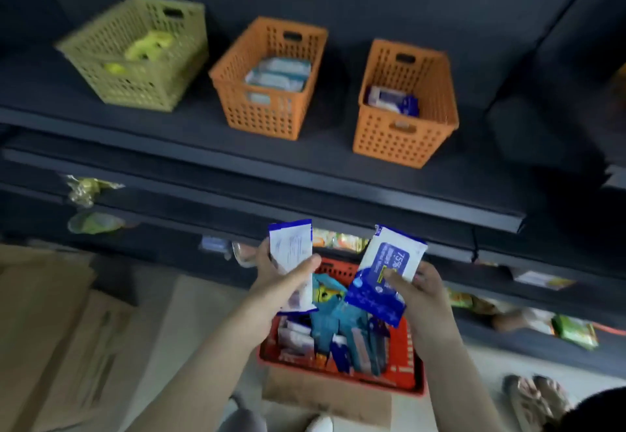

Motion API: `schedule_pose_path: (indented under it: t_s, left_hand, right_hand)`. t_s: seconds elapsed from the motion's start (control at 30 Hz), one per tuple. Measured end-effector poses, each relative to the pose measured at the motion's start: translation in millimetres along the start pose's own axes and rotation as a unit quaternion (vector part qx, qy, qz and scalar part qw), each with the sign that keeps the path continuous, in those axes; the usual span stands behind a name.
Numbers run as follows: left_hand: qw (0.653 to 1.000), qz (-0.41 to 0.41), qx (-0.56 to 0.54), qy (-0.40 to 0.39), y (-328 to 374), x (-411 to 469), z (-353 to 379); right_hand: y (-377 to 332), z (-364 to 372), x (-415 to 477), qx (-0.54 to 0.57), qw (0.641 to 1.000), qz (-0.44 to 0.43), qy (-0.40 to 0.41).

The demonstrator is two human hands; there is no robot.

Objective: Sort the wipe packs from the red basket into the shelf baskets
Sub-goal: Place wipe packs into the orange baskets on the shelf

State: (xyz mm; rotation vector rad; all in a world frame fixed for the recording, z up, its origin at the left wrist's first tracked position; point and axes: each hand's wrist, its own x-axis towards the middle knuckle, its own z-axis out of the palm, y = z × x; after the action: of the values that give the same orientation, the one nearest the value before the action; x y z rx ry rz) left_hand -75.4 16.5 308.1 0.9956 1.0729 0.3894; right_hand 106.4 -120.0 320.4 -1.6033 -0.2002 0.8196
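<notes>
My left hand point(283, 279) grips a white and blue wipe pack point(292, 248), back side showing, above the red basket point(404, 367). My right hand point(418, 291) pinches a blue and white wipe pack point(386, 272) marked 75%, also over the red basket. Several more packs, teal, blue and white, stand inside that basket. On the dark shelf point(305, 167) above stand a green basket point(139, 56) holding yellow-green packs, a middle orange basket point(271, 79) holding pale blue packs, and a right orange basket point(406, 106) holding blue and white packs.
The red basket sits on a cardboard box point(325, 397) on the floor. Flattened cardboard point(50, 323) lies at the left. Lower shelves carry snack bags point(572, 330) at the right and green packets point(88, 191) at the left. Sandalled feet point(535, 401) of another person show at the lower right.
</notes>
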Motion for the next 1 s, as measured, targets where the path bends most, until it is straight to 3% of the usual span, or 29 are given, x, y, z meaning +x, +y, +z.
schedule_pose_path:
  t_s: [0.2,0.37,0.63,0.87,1.0]
  left_hand:
    - [0.999,0.002,-0.007,0.054,67,-19,-46]
    - [0.993,0.008,-0.115,0.021,127,-9,-111]
    - [0.985,-0.001,-0.137,-0.106,195,7,-212]
    - [0.974,0.022,-0.143,-0.176,223,28,-224]
    - [0.966,0.036,-0.156,-0.205,240,51,-203]
  right_hand:
    - [-58,71,-18,-0.004,0.998,-0.050,-0.025]
    - [-90,153,-32,-0.021,0.994,-0.099,-0.041]
    - [-110,262,-52,-0.010,0.986,-0.161,-0.035]
    - [-130,277,-49,-0.013,0.981,-0.181,-0.062]
    - [-148,268,-25,0.000,0.983,-0.185,0.009]
